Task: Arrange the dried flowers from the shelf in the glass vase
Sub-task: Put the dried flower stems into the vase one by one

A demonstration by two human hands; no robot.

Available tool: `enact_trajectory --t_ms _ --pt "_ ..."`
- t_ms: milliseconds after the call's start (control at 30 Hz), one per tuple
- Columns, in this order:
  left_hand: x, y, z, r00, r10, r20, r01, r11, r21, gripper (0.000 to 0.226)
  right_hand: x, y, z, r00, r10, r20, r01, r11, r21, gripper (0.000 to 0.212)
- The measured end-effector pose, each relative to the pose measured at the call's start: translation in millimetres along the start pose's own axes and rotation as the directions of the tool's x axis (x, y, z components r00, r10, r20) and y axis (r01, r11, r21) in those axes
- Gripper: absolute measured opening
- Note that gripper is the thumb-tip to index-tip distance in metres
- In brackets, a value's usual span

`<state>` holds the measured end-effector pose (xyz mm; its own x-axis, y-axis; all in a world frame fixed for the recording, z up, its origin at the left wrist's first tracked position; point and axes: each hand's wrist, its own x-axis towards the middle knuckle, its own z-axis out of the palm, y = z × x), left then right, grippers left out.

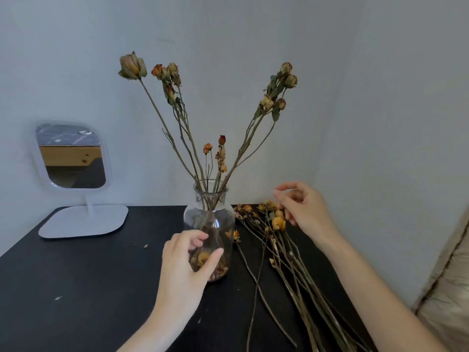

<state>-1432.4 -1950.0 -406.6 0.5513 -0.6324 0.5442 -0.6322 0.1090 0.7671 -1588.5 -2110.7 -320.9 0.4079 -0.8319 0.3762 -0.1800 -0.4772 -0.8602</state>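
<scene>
A white mirror (72, 156), a rounded rectangle on a thin post and flat matte base, stands at the back left of the black table (76, 288), whose smooth top carries a few pale crumbs. The left hand (182, 268) grips the lower body of the glass vase (210, 217), thumb and fingers curled against the clear, bulbous wall. The vase stands upright at the table's centre with a narrow neck. Loose petals (220, 270) lie in its bottom. The dried roses (132, 66) in it fan out on long, brittle, woody stems, their heads shrivelled. Just right of the vase, the loose dried flowers (278, 223) lie flat on the table, orange heads toward the wall. The right hand (304, 212) is at those heads with its fingers loosely curled; whether it pinches a bloom cannot be told. Beige quilted fabric (451, 288) fills the right edge.
</scene>
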Motion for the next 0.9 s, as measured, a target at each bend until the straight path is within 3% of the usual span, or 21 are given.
enact_trajectory --t_ms 133,233,467,633,800,900 --pt "-19.2 -0.3 24.0 0.950 -0.012 0.313 -0.018 0.996 0.091 0.009 -10.8 43.4 -21.2 0.989 0.150 -0.013 -0.150 0.963 -0.225 0.006" --pt "-18.5 2.2 48.2 0.902 -0.121 0.414 0.013 0.967 0.255 0.011 -19.6 69.2 -29.3 0.964 0.262 0.031 -0.230 0.892 -0.389 0.006" --pt "-13.8 -1.9 91.1 0.871 -0.287 0.399 0.049 0.858 0.512 0.025 -37.2 96.2 -6.1 0.904 0.386 0.186 -0.230 0.803 -0.549 0.005" --pt "-10.2 -7.3 100.1 0.872 -0.341 0.351 0.115 0.840 0.530 0.025 -32.7 90.8 18.2 0.893 0.398 0.211 -0.202 0.773 -0.601 0.016" --pt "-8.6 -11.5 100.0 0.872 -0.346 0.345 0.123 0.838 0.531 0.020 -21.3 81.5 46.5 0.854 0.479 0.201 -0.193 0.653 -0.733 0.036" --pt "-7.5 -12.7 98.4 0.871 -0.349 0.346 0.122 0.836 0.535 0.018 -18.3 79.3 58.3 0.817 0.542 0.197 -0.201 0.587 -0.784 0.034"
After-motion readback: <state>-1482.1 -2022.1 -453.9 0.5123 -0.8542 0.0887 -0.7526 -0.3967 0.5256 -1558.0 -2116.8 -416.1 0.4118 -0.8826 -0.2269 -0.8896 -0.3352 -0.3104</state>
